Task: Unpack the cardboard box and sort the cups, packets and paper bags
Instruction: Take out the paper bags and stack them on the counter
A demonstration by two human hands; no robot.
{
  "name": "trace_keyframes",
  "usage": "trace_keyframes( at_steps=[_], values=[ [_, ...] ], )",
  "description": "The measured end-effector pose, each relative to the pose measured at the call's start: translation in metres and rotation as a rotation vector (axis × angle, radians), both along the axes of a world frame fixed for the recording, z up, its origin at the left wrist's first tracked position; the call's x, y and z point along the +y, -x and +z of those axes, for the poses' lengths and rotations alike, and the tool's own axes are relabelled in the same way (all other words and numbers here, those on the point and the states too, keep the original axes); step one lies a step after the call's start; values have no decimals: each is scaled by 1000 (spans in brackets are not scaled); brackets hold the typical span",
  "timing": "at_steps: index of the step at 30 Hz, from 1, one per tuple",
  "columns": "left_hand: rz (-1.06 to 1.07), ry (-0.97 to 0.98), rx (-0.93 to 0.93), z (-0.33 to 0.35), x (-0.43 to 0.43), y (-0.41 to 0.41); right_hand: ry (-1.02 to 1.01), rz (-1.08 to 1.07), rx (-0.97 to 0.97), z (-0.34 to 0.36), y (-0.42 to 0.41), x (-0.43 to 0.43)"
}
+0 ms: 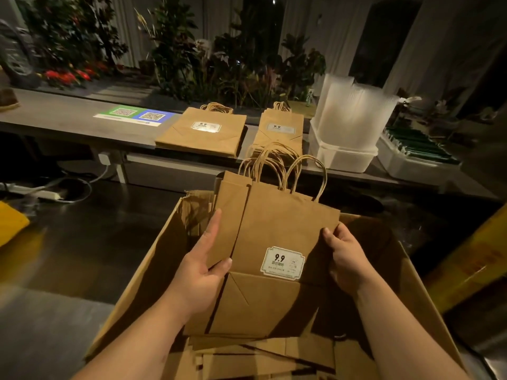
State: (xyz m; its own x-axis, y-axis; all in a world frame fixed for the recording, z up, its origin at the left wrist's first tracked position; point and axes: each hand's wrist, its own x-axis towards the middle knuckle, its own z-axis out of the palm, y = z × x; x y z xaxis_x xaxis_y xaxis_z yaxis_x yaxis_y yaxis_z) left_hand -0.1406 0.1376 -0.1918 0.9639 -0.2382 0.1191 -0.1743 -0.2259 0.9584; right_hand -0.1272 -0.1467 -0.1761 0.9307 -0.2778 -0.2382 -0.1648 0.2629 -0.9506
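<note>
Bags (274, 234) stand half out of the open box (142, 283), handles above its far rim, with bare floor (82, 242) before the tabletop (68, 113). Left hand (203, 272) and right hand (345, 259) fingers grip the bags' side edges.

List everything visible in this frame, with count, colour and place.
held paper bags: several, brown, lifted above the box
cardboard box: one, brown, open, foreground
loose bags: several, brown, flat in the box bottom
left bag stack: one, brown, on the table
right bag stack: one, brown, beside it
table: one, grey, behind the box
QR sheet: one, green and blue, on the table
clear cups: many, translucent, upright in the tub
white tub: one, right of the stacks
green packets: count unclear, dark green, far-right tray
left hand: grips the held bags' left edge
right hand: grips their right edge
</note>
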Motion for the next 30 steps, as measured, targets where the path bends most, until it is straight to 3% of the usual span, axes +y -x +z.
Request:
trace_keyframes(
  at_steps=[5,10,13,16,20,23,27,30],
  values=[
    [3,71,-20,1,-1,-1,-1,111,16,-8,1,7],
    [-39,55,-1,2,-3,1,223,77,6,-8,-8,36],
    [9,15,-3,7,-2,1,199,13,20,8,-16,47],
    [103,74,-14,10,-2,-3,201,39,-79,29,-24,49],
    [194,293,92,8,0,-11,282,155,-244,50,-26,55],
    [296,199,-11,6,-3,-10,217,193,-286,49,-28,51],
    [328,140,-92,6,-3,-5,264,185,-153,6,-29,23],
    [368,192,-108,6,1,-7,679,202,181,-52,-26,2]
  ],
)
